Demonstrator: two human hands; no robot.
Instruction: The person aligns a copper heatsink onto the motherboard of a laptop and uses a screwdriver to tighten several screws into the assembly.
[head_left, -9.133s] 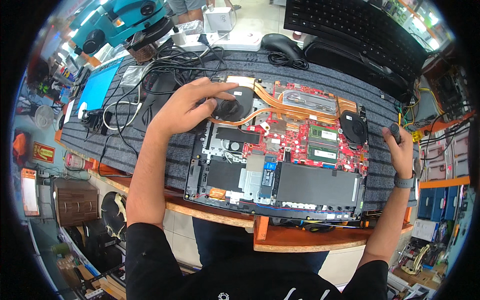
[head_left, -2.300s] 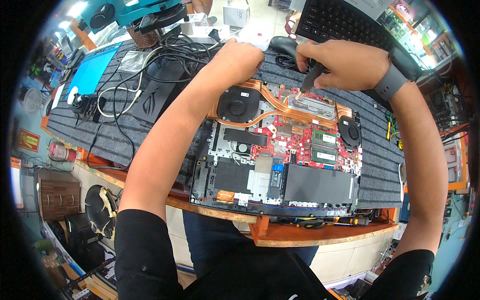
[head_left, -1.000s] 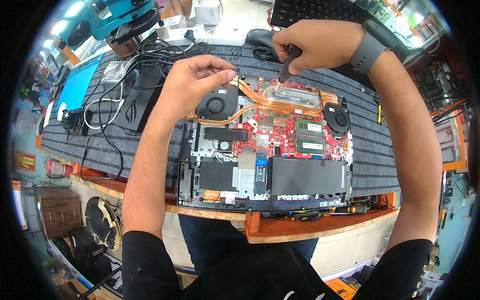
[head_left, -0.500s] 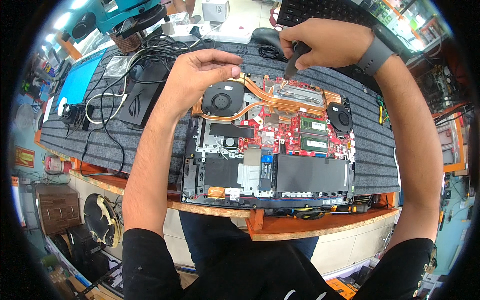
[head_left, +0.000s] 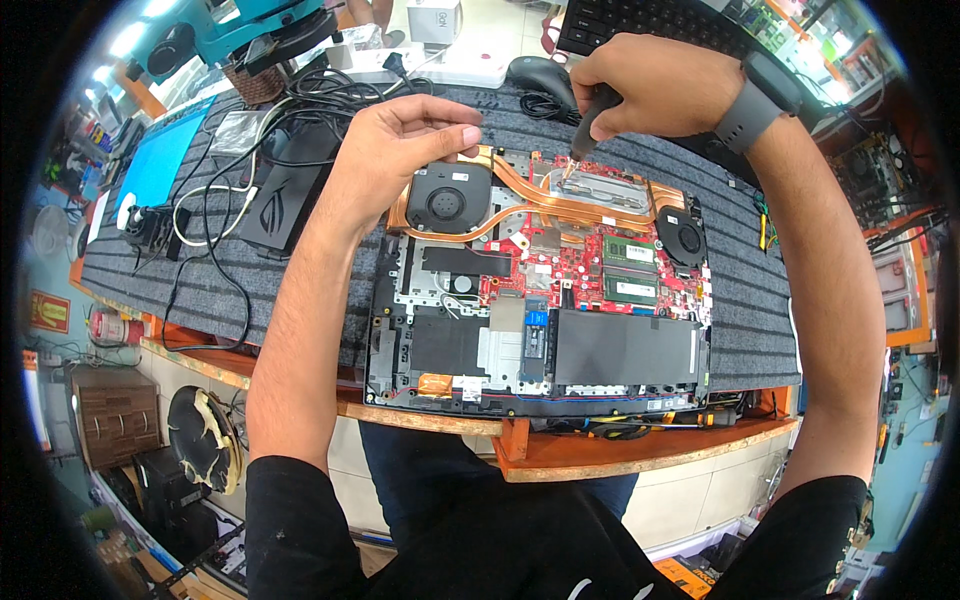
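An opened laptop point(head_left: 460, 340) lies bottom side up in front of me, showing its red circuit board point(head_left: 575, 265), black battery point(head_left: 625, 347) and copper heat pipes point(head_left: 520, 200). My right hand point(head_left: 650, 85) grips a dark-handled screwdriver point(head_left: 590, 130) from above. The screwdriver's tip comes down at the left end of the silvery heatsink plate point(head_left: 605, 190). My left hand point(head_left: 405, 150) is over the laptop's far left corner, beside the left fan point(head_left: 445, 195). Its fingers are loosely bent, with a gap to the thumb; nothing held shows. A second fan point(head_left: 682, 235) sits at the right.
Left of the laptop lie a black power adapter point(head_left: 285, 205), tangled cables point(head_left: 310, 100) and a blue mat point(head_left: 160, 155). A teal microscope point(head_left: 240, 30) stands far left. At the back are a mouse point(head_left: 540, 75) and keyboard point(head_left: 650, 25). An orange drawer point(head_left: 640, 450) sits below the laptop.
The view and laptop have shifted very slightly. The screwdriver remains at the heatsink plate in my right hand, and my left hand stays by the left fan.
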